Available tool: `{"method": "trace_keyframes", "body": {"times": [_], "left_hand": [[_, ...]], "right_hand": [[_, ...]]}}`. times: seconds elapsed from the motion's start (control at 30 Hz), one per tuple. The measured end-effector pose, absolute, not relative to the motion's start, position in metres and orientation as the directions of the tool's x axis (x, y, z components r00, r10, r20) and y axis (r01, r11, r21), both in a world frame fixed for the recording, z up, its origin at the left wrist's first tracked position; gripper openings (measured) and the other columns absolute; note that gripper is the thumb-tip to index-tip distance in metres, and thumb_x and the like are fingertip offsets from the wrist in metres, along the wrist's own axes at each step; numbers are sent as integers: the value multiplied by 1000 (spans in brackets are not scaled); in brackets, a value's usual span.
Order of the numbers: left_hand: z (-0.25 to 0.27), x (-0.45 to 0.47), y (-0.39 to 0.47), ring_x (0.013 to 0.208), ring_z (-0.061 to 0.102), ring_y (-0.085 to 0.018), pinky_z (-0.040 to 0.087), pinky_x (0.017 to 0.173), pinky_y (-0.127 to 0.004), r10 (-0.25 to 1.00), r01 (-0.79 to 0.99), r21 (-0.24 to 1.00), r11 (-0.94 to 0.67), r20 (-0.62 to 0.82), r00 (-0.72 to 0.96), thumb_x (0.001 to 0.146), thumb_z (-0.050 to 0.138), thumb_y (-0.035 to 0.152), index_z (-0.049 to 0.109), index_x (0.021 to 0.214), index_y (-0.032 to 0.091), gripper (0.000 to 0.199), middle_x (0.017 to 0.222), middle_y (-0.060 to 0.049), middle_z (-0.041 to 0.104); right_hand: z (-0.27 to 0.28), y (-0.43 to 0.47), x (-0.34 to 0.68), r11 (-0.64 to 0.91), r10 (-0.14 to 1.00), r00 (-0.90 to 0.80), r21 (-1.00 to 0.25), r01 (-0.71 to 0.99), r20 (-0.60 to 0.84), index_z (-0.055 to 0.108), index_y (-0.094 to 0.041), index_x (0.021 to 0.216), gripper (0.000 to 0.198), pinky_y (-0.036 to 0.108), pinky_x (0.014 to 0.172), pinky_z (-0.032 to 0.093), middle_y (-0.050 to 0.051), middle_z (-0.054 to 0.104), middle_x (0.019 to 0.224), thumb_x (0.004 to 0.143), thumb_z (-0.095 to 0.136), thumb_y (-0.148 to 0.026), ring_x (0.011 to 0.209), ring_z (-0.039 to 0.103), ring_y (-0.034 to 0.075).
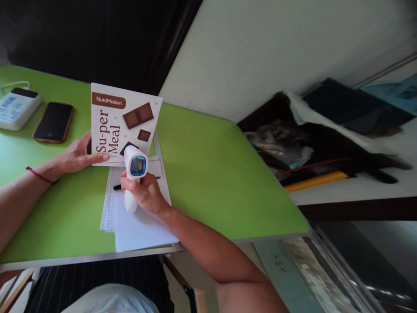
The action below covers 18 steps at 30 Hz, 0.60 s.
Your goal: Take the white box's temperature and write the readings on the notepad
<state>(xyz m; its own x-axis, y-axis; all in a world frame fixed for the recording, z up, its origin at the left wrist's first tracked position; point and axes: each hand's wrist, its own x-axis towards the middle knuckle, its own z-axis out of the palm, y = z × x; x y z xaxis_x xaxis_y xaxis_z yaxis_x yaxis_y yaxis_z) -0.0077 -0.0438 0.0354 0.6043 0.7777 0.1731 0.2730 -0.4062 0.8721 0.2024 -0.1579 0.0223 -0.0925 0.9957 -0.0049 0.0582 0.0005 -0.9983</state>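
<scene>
My left hand (80, 152) grips the lower left edge of a white box (114, 117) printed "NutriMotion Su-per Meal" with chocolate pieces. Its thumb lies across the front while the other fingers go behind, out of sight. In my right hand (145, 189) is a white infrared thermometer (130, 202) with a blue-framed screen turned toward me. The thermometer's head overlaps the lower right of the box; whether they touch I cannot tell. Beneath are white paper sheets (140, 232), and a black pen (117, 187) partly hidden by my right hand.
On the green table (211, 182), a dark phone (54, 121) and a white device (18, 108) with a cable lie at the left. A wall (234, 56) borders the back. Right of the table, a shelf holds dark cloths (355, 106) and a yellow object (316, 180).
</scene>
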Motion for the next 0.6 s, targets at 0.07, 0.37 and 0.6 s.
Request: {"method": "trace_keyframes", "body": {"times": [0.07, 0.37, 0.6], "left_hand": [[36, -7, -44, 109, 66, -26, 57, 89, -32, 777, 270, 872, -407, 176, 604, 81, 75, 48, 50, 131, 10, 67, 132, -15, 67], [38, -4, -45, 109, 68, -29, 59, 87, -35, 763, 199, 897, -395, 200, 614, 80, 75, 45, 48, 132, 11, 68, 130, -16, 68], [33, -6, -40, 108, 68, -29, 59, 88, -34, 755, 202, 885, -420, 217, 619, 79, 76, 49, 50, 128, 12, 66, 129, -16, 68]], "right_hand": [[23, -157, 202, 10, 995, -96, -998, 66, 4, 53, -22, 69, 30, 29, 59, 43, -3, 55, 63, 74, 67, -48, 59, 50, 13], [17, -157, 201, 5, 996, -86, -999, 52, 1, 53, -22, 70, 29, 29, 57, 43, -3, 54, 63, 75, 69, -46, 59, 50, 13], [13, -157, 202, 5, 996, -87, -999, 41, 2, 55, -22, 73, 30, 28, 57, 43, -3, 55, 65, 75, 71, -47, 60, 50, 12]]}}
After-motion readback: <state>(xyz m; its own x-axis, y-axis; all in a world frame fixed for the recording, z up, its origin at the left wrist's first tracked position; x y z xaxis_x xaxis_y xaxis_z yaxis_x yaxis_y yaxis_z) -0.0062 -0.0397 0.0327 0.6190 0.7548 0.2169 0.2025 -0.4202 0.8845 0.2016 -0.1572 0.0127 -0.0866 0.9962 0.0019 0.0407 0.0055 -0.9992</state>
